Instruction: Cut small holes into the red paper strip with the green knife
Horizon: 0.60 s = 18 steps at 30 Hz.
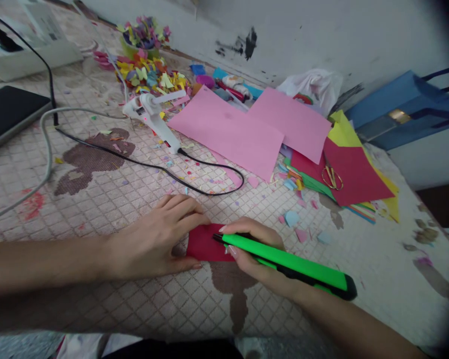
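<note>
A small red paper piece (206, 244) lies on the patterned tablecloth in front of me. My left hand (164, 234) holds its left end against the cloth, thumb at the near edge and bent fingers at the far edge. My right hand (260, 249) is wrapped around a long green-and-black stapler (284, 255). The stapler's black tip rests over the middle of the red paper, angled to the left. My right fingertips are close to the paper's right part and partly cover it.
Pink sheets (228, 132), a red sheet (359, 174) and gold scissors (333, 178) lie beyond my hands. A white glue gun (153, 119) trails a black cable (149, 164). Paper scraps, a pile of colourful cut pieces (149, 75), a dark laptop-like device (13, 114) and a blue bag (404, 109) surround them.
</note>
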Motion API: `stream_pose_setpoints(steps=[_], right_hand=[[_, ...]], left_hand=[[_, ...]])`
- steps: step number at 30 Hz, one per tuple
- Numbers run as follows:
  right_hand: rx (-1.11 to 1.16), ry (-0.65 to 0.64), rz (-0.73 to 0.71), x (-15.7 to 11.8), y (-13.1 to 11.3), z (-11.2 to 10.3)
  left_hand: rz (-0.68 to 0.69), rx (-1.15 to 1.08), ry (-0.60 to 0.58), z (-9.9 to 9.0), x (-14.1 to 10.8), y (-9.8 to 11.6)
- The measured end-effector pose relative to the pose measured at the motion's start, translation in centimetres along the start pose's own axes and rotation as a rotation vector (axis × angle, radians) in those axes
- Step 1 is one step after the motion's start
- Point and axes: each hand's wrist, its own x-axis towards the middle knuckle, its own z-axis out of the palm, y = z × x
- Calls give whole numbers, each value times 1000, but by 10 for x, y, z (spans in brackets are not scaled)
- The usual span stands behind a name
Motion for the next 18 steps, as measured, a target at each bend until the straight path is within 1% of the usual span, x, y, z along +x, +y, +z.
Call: stream_pose_setpoints(steps=[4,10,18], right_hand=[[-22,-4,-20,0,1,0],[-41,-14,9,-1,3,0],[-79,-17,3,-1,5,0]], left_hand=[[13,-1,-4,0,0,-1],[17,10,6,-1,2,-1],[28,5,18,0,0,-1]])
